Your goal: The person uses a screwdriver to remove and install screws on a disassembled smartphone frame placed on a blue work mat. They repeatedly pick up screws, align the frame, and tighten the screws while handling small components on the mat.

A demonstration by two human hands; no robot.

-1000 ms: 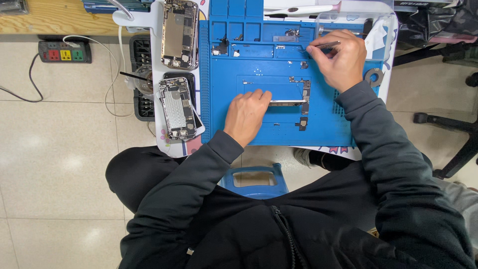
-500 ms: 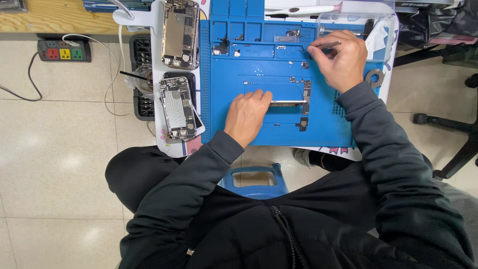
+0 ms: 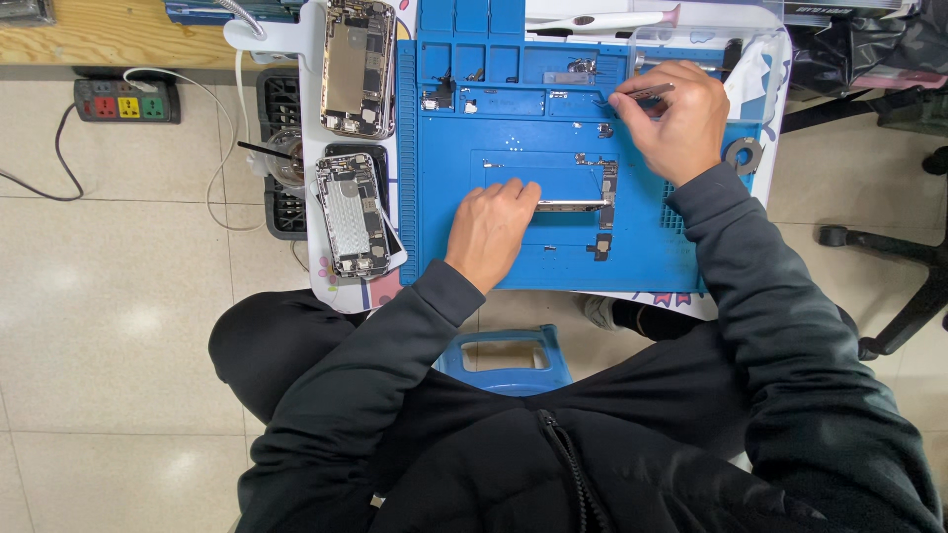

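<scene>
The left hand (image 3: pixel 491 229) lies on the blue silicone repair mat (image 3: pixel 444 237) at the centre of the frame, fingers curled and pressing down on one end of a thin metal circuit-board strip (image 3: pixel 573 205) that runs rightward to a darker L-shaped board piece (image 3: pixel 607 188). The right hand (image 3: pixel 676 118), upper right, is pinched shut on a pair of fine tweezers (image 3: pixel 647 92), tips aimed left at a small part in the mat's tray row (image 3: pixel 513 99).

The step in hand looks like sorting or picking up tiny components with the tweezers while the board is steadied; the next move calls for a light, steady grip so the part does not spring away, and for the left hand to keep the board flat.

Left of the mat lie two opened phone housings: one (image 3: pixel 357 67) at the top, one (image 3: pixel 353 213) below it, innards exposed. A power strip (image 3: pixel 126 100) with red, yellow and green sockets sits on the floor at upper left. A grey ring-shaped roll (image 3: pixel 743 155) rests at the mat's right edge. A blue stool (image 3: pixel 506 357) shows below the table.
</scene>
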